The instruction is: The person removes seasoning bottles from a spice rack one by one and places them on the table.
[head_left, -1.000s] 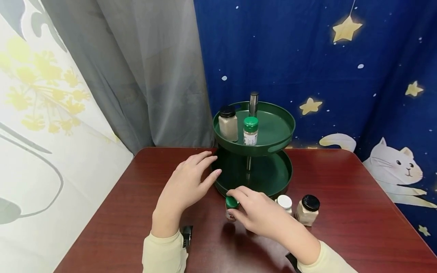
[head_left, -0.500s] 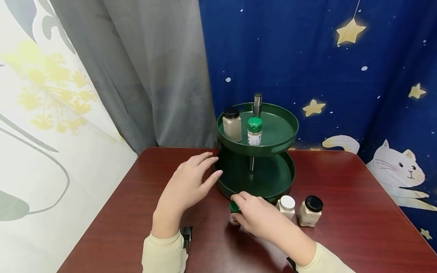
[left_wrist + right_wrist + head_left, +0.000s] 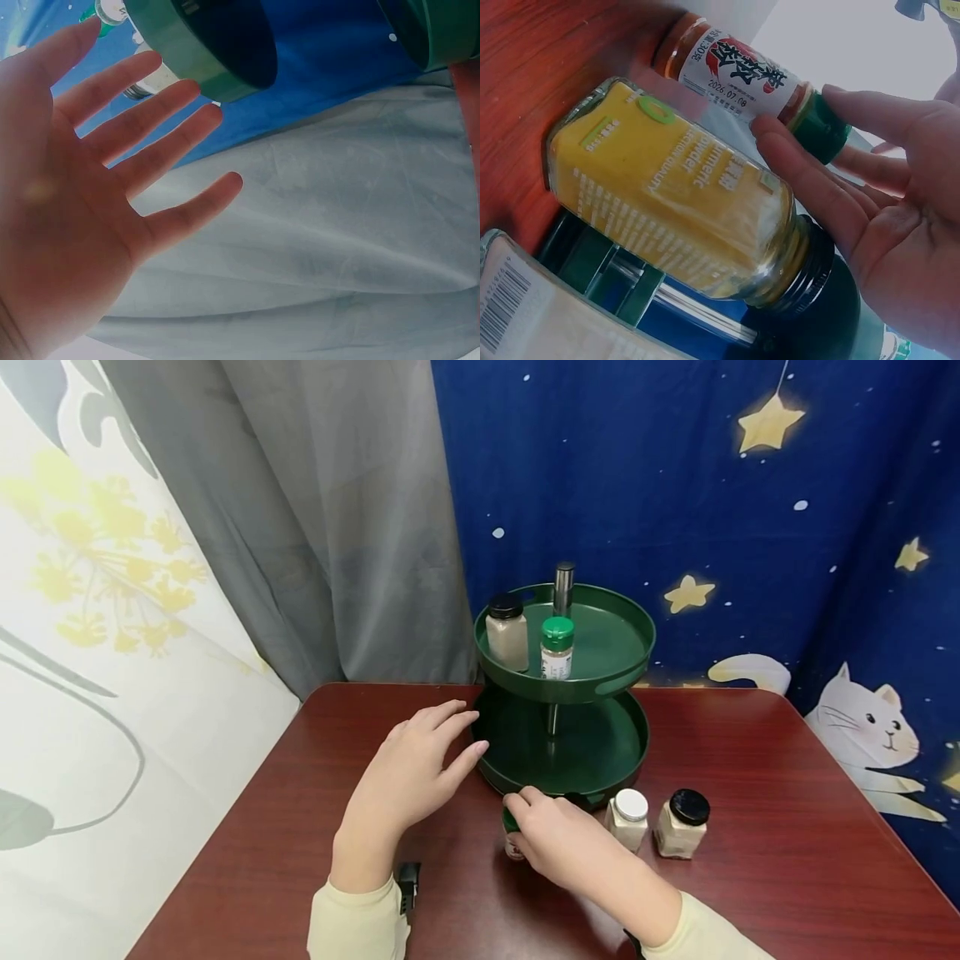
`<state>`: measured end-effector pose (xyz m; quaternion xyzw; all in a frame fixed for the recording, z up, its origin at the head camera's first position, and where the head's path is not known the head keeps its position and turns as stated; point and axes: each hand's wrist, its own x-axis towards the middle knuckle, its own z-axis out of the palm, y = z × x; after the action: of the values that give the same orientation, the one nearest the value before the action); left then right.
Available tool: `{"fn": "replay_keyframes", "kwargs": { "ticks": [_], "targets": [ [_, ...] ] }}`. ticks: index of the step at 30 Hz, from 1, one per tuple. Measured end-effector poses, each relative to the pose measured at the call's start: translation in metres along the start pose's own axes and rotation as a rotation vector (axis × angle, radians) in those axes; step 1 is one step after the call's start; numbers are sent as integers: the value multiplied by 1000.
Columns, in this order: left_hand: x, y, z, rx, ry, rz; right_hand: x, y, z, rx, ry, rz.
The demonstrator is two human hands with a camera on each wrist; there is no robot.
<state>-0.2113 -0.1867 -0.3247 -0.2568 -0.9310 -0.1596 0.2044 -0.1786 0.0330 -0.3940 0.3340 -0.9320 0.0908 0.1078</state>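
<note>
My right hand [image 3: 564, 847] pinches the green cap of a small round spice jar [image 3: 739, 75], which has red-brown contents and a white label. It stands upright on the table, in front of a green two-tier turntable rack [image 3: 566, 689]. Right beside that hand is a yellow turmeric powder jar [image 3: 667, 191] with a black lid, mostly hidden in the head view. My left hand [image 3: 408, 768] hovers at the rack's left side with fingers spread, holding nothing. On the upper tier stand a black-lidded jar [image 3: 507, 639] and a green-capped jar [image 3: 557, 652].
To the right on the table [image 3: 765, 777] are a white-lidded jar [image 3: 628, 818] and another black-lidded jar [image 3: 681, 827]. A metal post [image 3: 564, 589] rises through the rack. Grey and blue curtains [image 3: 360, 527] hang behind the table.
My right fingers have come closer round the green cap, covering more of it, and the hand has shifted slightly towards me. The left hand stays nearly still. The head view has shifted slightly.
</note>
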Motion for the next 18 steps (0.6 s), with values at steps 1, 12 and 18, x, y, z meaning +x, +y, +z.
{"fn": "replay_keyframes", "kwargs": {
  "ticks": [1, 12, 18],
  "targets": [
    [0, 0, 0, -3, 0, 0, 0, 0, 0, -6, 7, -1],
    [15, -11, 5, -51, -28, -12, 2, -6, -1, 14, -11, 52],
    [26, -25, 17, 6, -53, -67, 2, -8, -9, 10, -59, 87]
  ]
}}
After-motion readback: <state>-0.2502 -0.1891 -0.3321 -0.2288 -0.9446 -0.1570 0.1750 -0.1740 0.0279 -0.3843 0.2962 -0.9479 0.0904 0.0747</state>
